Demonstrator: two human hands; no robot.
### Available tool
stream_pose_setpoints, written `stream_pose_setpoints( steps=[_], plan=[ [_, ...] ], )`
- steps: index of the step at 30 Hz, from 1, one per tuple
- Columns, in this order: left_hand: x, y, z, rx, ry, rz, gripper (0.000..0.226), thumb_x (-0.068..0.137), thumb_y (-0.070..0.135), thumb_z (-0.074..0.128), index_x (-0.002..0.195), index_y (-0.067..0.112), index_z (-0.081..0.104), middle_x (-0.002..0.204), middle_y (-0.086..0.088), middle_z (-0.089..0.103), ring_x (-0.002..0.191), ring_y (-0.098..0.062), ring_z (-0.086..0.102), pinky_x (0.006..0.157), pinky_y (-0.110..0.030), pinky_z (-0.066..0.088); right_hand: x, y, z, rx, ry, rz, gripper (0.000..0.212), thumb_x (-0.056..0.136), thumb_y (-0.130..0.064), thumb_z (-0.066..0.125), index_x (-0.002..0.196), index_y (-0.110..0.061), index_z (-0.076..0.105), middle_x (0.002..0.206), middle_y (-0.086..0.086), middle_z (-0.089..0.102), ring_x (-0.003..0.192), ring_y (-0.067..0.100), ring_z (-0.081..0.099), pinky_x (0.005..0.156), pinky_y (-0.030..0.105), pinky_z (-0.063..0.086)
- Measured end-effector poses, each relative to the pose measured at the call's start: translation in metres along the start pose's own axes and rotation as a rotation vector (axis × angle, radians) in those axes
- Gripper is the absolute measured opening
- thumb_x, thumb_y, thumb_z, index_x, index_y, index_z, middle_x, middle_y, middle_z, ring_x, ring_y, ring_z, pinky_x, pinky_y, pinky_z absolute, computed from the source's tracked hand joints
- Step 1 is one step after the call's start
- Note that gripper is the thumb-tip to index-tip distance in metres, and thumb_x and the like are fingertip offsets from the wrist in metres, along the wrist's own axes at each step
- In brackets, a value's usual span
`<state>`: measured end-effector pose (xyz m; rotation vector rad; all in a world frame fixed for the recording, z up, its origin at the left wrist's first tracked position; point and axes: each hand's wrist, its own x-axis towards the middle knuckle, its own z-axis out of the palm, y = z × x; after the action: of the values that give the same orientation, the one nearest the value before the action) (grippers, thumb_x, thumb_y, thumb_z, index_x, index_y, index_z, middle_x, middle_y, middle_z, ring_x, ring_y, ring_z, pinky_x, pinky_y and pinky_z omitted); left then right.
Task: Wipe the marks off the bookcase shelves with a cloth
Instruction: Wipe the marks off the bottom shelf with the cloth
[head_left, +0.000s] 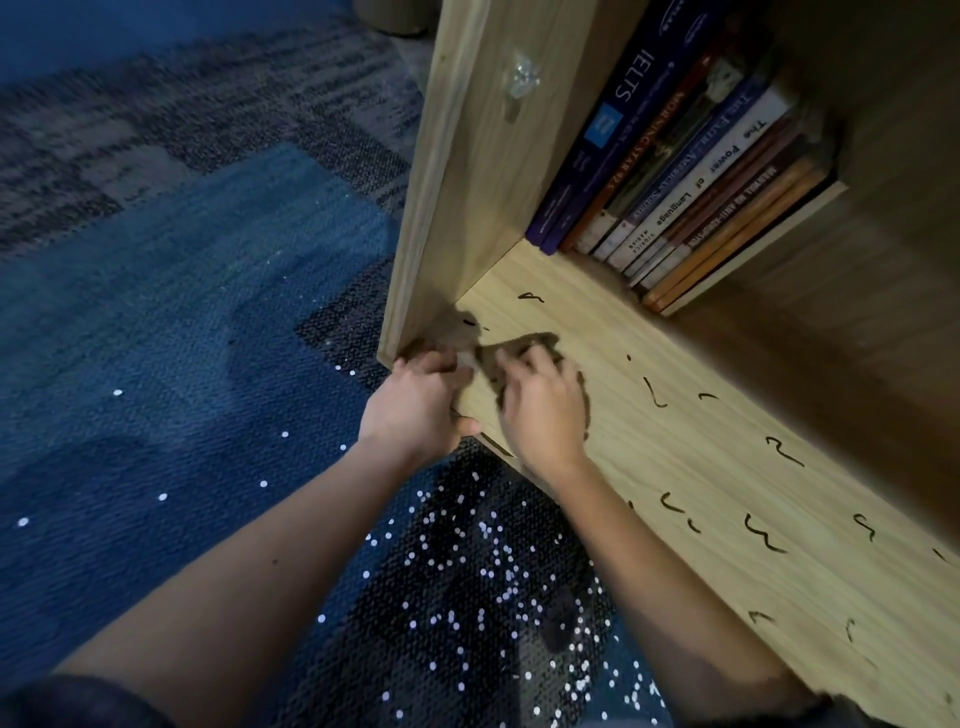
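Found the cloth (524, 353), dark grey-brown and crumpled, lying on the bottom shelf (597, 322) of the bookcase, near the left front corner and just beside the side panel (457, 182). Saw the right hand (540, 410) on top of it, fingers curled down and clamped on the fabric, blurred at the tips. Saw the left hand (415, 405) just beside, clamped over the shelf's front edge at the corner, fingers bent on top and touching the cloth's left end, thumb against the lip below. Could not tell, through the blur, of any pinch on the fabric by those fingers.

Saw black squiggly marks (785, 453) scattered over the light wood to the right of the cloth and along the front, plus a small one behind it toward the corner. Noted a row of books (675, 156) farther back on the same shelf, spines outward, pressed between the side panel and a wooden divider (753, 249). Noted a clear knob (522, 78) higher up on the side panel. Beyond the bookcase, made out blue patterned carpet (182, 338) strewn with small white specks (467, 571), thickest beneath the forearms.
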<state>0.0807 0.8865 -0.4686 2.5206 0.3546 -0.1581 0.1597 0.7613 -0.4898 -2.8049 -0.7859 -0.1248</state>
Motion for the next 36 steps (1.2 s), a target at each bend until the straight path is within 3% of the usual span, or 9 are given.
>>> stream_pose_setpoints(
  steps=[3,7,10,13,18,23,27,33,36],
  plan=[
    [0.001,-0.003,-0.002,0.006,-0.012,0.029,0.061,0.086,0.041,0.061,0.139,0.024,0.039,0.148,0.000,0.032,0.135,-0.024,0.031,0.111,-0.037,0.025,-0.019,0.002,0.000,0.026,-0.023,-0.129,0.039,0.089,-0.012,0.052,0.127,-0.023,0.056,0.117,-0.001,0.056,0.094,0.024,0.042,0.082,0.041,0.046],
    [-0.011,-0.017,-0.001,0.152,0.170,0.109,0.044,0.093,0.033,0.048,0.135,0.021,0.045,0.142,0.000,0.041,0.132,-0.018,0.035,0.113,-0.032,0.016,0.052,0.005,-0.001,-0.055,-0.035,0.114,0.044,0.092,-0.013,0.046,0.135,-0.024,0.046,0.135,0.001,0.045,0.112,0.030,0.040,0.095,0.042,0.040],
    [-0.024,-0.031,0.000,0.211,0.153,0.097,0.056,0.090,0.025,0.048,0.143,0.021,0.033,0.149,0.004,0.030,0.138,-0.012,0.026,0.116,-0.033,0.001,0.055,-0.034,0.011,-0.131,-0.094,-0.034,0.045,0.090,-0.013,0.047,0.134,-0.022,0.046,0.137,0.003,0.041,0.112,0.034,0.038,0.090,0.040,0.038],
    [-0.025,-0.036,-0.002,0.227,0.083,0.094,0.063,0.091,0.021,0.043,0.148,0.026,0.017,0.155,0.011,0.014,0.141,-0.005,0.014,0.115,-0.031,-0.003,0.019,-0.030,0.013,-0.103,-0.046,-0.214,0.043,0.088,-0.013,0.049,0.129,-0.025,0.053,0.129,0.001,0.049,0.100,0.032,0.044,0.084,0.039,0.043],
    [-0.022,-0.035,0.000,0.174,0.051,0.058,0.066,0.090,0.016,0.042,0.149,0.028,0.015,0.156,0.012,0.010,0.142,-0.003,0.009,0.116,-0.031,-0.002,0.061,-0.014,-0.003,-0.075,-0.112,0.069,0.046,0.090,-0.011,0.047,0.134,-0.025,0.047,0.135,0.000,0.044,0.117,0.033,0.039,0.098,0.044,0.040],
    [-0.020,-0.034,0.001,0.164,0.072,0.050,0.066,0.089,0.016,0.043,0.149,0.026,0.016,0.156,0.011,0.012,0.143,-0.004,0.009,0.115,-0.030,-0.001,0.008,-0.029,0.011,-0.048,-0.073,-0.263,0.039,0.085,-0.011,0.053,0.122,-0.023,0.059,0.121,0.004,0.056,0.094,0.033,0.047,0.078,0.045,0.048],
    [-0.023,-0.032,-0.001,0.148,0.074,0.055,0.066,0.089,0.014,0.043,0.149,0.027,0.017,0.156,0.011,0.012,0.142,-0.004,0.010,0.115,-0.030,-0.001,0.050,-0.027,0.000,-0.080,-0.101,-0.001,0.045,0.089,-0.016,0.049,0.133,-0.025,0.048,0.135,0.002,0.044,0.110,0.032,0.040,0.090,0.040,0.042],
    [-0.022,-0.031,-0.001,0.144,0.061,0.051,0.064,0.090,0.012,0.040,0.149,0.024,0.018,0.156,0.009,0.011,0.143,-0.007,0.009,0.116,-0.032,0.003,-0.006,-0.031,-0.003,-0.098,-0.143,-0.258,0.050,0.089,-0.011,0.051,0.136,-0.028,0.044,0.134,0.001,0.042,0.111,0.031,0.040,0.094,0.043,0.041],
    [-0.023,-0.030,-0.003,0.121,0.045,0.063,0.064,0.090,0.011,0.042,0.148,0.025,0.018,0.157,0.009,0.009,0.143,-0.008,0.010,0.116,-0.031,0.003,0.042,-0.012,-0.010,-0.118,-0.166,-0.026,0.048,0.089,-0.010,0.050,0.135,-0.027,0.045,0.135,0.004,0.040,0.116,0.034,0.038,0.098,0.048,0.038]
  ],
)
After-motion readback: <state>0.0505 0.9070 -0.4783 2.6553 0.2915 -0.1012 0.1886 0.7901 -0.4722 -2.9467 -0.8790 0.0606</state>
